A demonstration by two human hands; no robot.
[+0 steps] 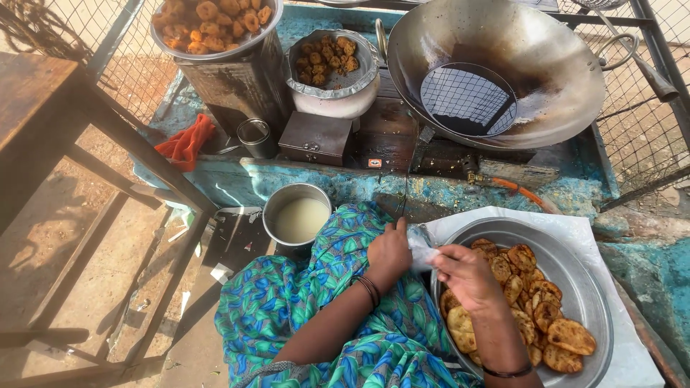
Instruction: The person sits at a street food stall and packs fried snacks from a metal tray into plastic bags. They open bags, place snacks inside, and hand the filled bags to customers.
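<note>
1. The left hand (pixel 389 253) is curled nearly closed, knuckles up, with its fingers pinched on one end of a small clear plastic bag (pixel 420 246). Dark bangles sit at its wrist.
2. The right hand (pixel 466 274) is also narrowly closed, its fingertips gripping the other end of the same bag, so the crumpled bag spans the short gap between the two hands. Whether anything is inside the bag cannot be told (it is too bunched up to see).
3. The bag sits just over the near left rim of a large round metal tray (pixel 586 302), above the person's lap, which is covered in green and blue patterned cloth (pixel 302 309).
4. The tray rests on a white sheet on the blue surface (pixel 345 188) and holds a pile of flat, browned fried discs (pixel 535 305), heaped along its left and lower side; the right forearm lies across part of them.
5. Left of the hands, close to the knee, stands a steel pot (pixel 297 215) of pale milky liquid.
6. Farther back on the surface:
   - a big wok (pixel 546 65) with a wire skimmer (pixel 467 97) lying in it;
   - a metal bowl of small fried balls (pixel 330 61);
   - a tall tin topped by a dish of more fried pieces (pixel 212 25);
   - a small steel cup (pixel 255 136), with an orange cloth (pixel 185 142) to its left.
</note>
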